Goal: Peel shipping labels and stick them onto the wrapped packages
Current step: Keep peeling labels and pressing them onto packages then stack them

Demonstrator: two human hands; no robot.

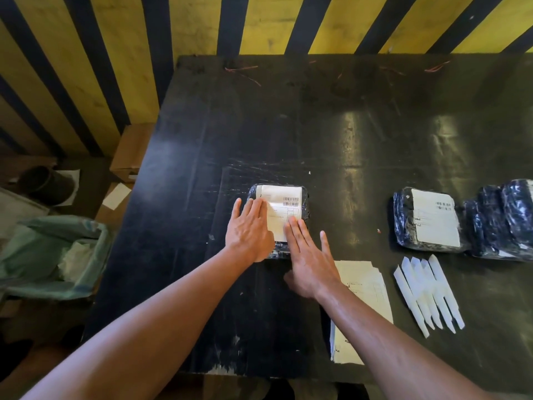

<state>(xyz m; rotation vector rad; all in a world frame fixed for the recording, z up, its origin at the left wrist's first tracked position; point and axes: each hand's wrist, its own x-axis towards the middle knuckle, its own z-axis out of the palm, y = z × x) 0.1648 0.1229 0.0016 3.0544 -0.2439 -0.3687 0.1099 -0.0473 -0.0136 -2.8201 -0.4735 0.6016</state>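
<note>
Both forearms reach over the worktop (202,140); left hand (249,228) and right hand (310,262) press flat, fingers straight, on the label (284,209) atop the central package (278,217). Uneven smoothing could probably trap wrinkles or skew it.

A black table (317,125), scuffed and scratched, fills most of the view, with pale patches of light glaring off its far right part and a few reddish threads (245,75) lying near its far edge. Behind it stands a wall (144,53) painted in slanting yellow and black stripes. On the brown floor to the left sit a cardboard box (131,153) against the table's side, a dark round bucket (47,181) resting on a white sheet (116,196), and a bin lined with a pale green bag (52,255) holding crumpled white paper
</note>
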